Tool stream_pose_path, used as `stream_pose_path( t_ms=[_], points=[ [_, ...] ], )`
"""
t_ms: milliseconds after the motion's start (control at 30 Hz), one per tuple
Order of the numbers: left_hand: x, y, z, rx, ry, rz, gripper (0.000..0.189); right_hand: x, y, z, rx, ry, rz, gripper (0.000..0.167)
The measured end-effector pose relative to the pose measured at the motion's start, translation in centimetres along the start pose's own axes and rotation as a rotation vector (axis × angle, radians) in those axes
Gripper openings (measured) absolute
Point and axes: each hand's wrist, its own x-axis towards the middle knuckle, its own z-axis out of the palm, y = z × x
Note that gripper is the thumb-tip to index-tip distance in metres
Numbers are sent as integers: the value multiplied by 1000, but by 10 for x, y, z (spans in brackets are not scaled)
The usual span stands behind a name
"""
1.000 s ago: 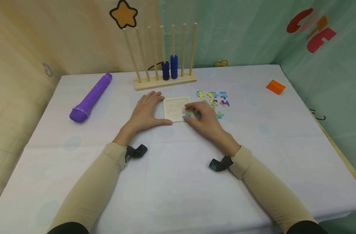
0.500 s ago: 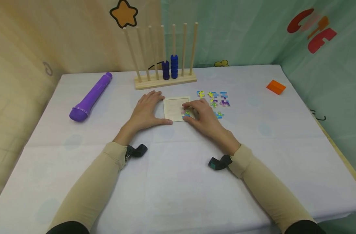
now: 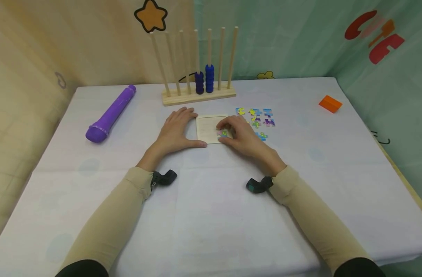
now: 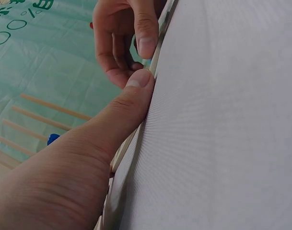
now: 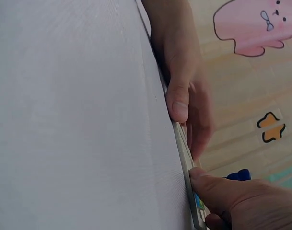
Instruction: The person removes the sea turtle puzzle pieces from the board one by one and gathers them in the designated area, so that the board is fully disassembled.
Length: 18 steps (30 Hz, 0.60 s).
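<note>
A pale wooden puzzle tray (image 3: 206, 129) lies on the white table in the head view. My left hand (image 3: 176, 130) is spread at its left side, fingertips by the upper left corner and thumb along the near edge. My right hand (image 3: 242, 134) bends over the tray's right part, its thumb and curled fingers around a colourful puzzle piece (image 3: 224, 133) at the near right corner. In the right wrist view a bit of the piece (image 5: 199, 201) shows under the right thumb. Several loose puzzle pieces (image 3: 268, 122) lie right of the tray, some partly hidden by the right hand.
Behind the tray stands a wooden peg rack (image 3: 197, 99) with blue and dark purple beads on two rods. A purple toy microphone (image 3: 110, 114) lies at the left. An orange block (image 3: 330, 104) is at the far right. Printed curtains hang behind the table.
My right hand's fingertips have shifted slightly left over the tray, and its wrist has risen a little in the head view. My left hand stays at the tray's left side.
</note>
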Motion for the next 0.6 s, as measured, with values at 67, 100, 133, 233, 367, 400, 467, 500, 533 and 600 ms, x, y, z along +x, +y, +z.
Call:
stream_pose_path(
  t_ms=[67, 100, 133, 233, 367, 400, 467, 500, 533, 600],
  points=[
    [1, 1, 0, 5, -1, 0, 107, 1, 0, -1, 17, 12, -5, 36],
    [1, 1, 0, 8, -2, 0, 107, 1, -1, -1, 30, 18, -6, 37],
    [1, 1, -1, 10, -4, -1, 107, 1, -1, -1, 43, 25, -9, 37],
    [2, 2, -1, 13, -7, -4, 107, 0, -1, -1, 91, 53, -12, 35],
    [1, 3, -2, 9, -7, -6, 107, -2, -3, -3, 173, 98, 30, 30],
    [1, 3, -2, 8, -8, -7, 107, -3, -4, -5, 188, 109, 52, 28],
    [0, 3, -2, 7, -9, -9, 107, -6, -4, -8, 220, 126, 102, 25],
    [0, 2, -1, 7, -11, -11, 107, -8, -3, -10, 229, 134, 125, 23],
    [0, 2, -1, 6, -12, -12, 107, -10, -2, -12, 239, 143, 145, 22],
    [0, 2, 0, 7, -14, -11, 107, -16, 0, -19, 238, 168, 181, 22]
  ],
)
